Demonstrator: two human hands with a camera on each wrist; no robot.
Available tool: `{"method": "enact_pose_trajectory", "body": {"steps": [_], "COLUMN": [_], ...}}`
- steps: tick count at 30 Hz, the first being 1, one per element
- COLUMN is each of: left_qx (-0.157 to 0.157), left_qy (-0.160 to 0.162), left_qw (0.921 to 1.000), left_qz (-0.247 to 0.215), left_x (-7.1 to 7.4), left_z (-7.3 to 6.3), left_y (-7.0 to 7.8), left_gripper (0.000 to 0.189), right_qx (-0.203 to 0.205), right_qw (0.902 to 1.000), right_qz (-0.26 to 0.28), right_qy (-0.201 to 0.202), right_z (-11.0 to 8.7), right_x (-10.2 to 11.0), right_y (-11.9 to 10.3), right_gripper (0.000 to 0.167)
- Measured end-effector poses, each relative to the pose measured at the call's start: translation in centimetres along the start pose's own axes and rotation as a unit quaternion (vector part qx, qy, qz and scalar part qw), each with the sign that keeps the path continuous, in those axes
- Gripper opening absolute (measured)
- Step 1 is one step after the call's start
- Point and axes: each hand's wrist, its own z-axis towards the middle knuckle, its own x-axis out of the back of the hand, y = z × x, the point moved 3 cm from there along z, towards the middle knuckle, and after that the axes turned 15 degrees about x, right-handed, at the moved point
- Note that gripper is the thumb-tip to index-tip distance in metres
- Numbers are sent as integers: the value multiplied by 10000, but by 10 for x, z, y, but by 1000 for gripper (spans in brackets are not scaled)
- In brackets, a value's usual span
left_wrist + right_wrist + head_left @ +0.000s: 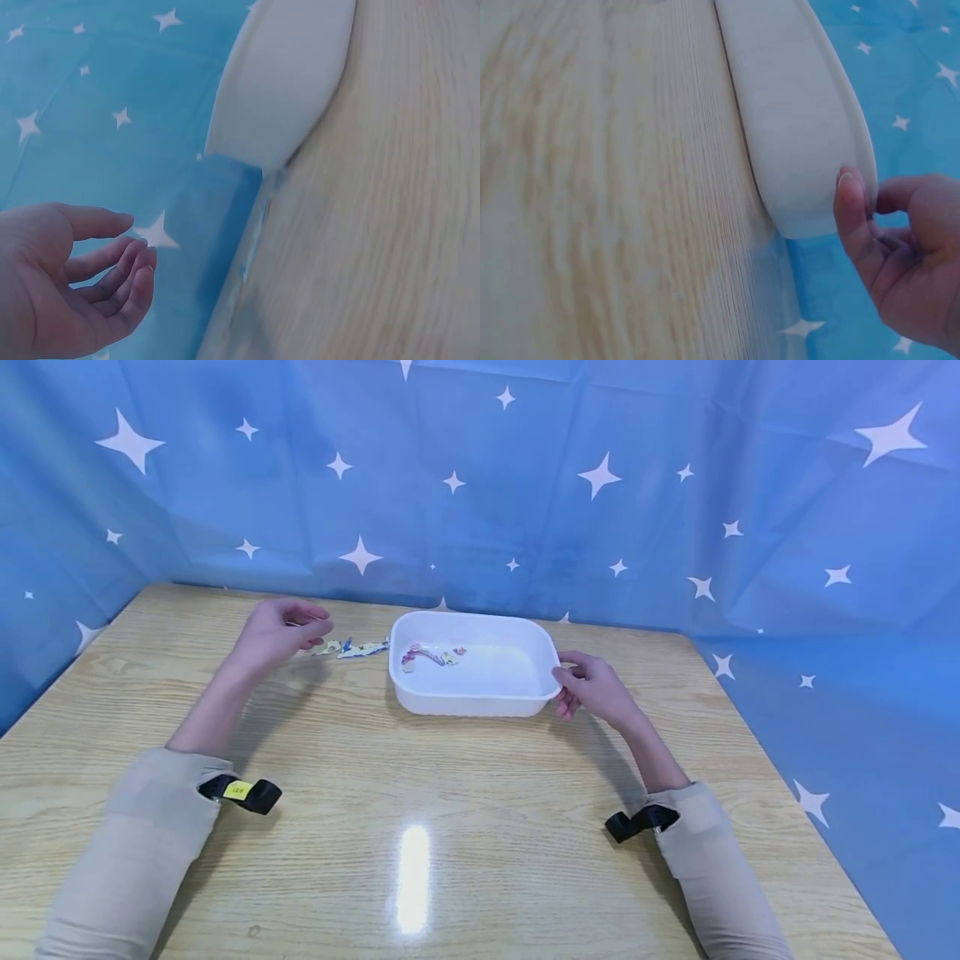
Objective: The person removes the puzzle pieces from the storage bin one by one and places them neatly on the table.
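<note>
Creased blue cloth (660, 527) with white four-pointed stars (599, 476) hangs behind the pale wood-grained table (510, 785) in front of me, continuing past both its sides; a white glare (412, 881) shines on its top.

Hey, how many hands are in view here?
2. The left hand is near the colourful scraps left of the white tub; the right hand grips the tub's rim at its right end.
</note>
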Motion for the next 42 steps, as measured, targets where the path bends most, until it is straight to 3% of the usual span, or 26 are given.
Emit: {"method": "enact_pose_trajectory", "body": {"steps": [7,18,26,35,42], "left_qx": [-198,-335,-499,-767,-752], "left_qy": [-244,-496,-547,-722,-739], "left_qw": [9988,9971,9972,9944,9944], "left_qz": [-371,-477,-72,19,10], "left_x": [-23,-67,-96,-123,-141], "left_z": [-7,-1,3,9,18], "left_y": [21,46,56,62,63], "left_gripper": [36,26,25,29,28], "right_qx": [1,-42,2,-20,29], "right_qw": [10000,10000,10000,10000,10000], "right_qz": [-39,-13,-30,-33,-49], "right_qy": [-12,-1,-5,27,46], "right_z": [0,-1,-1,-1,-1], "right_x": [0,-1,-1,0,0], "right_y": [0,0,1,0,2], "right_gripper": [47,48,48,47,47]}}
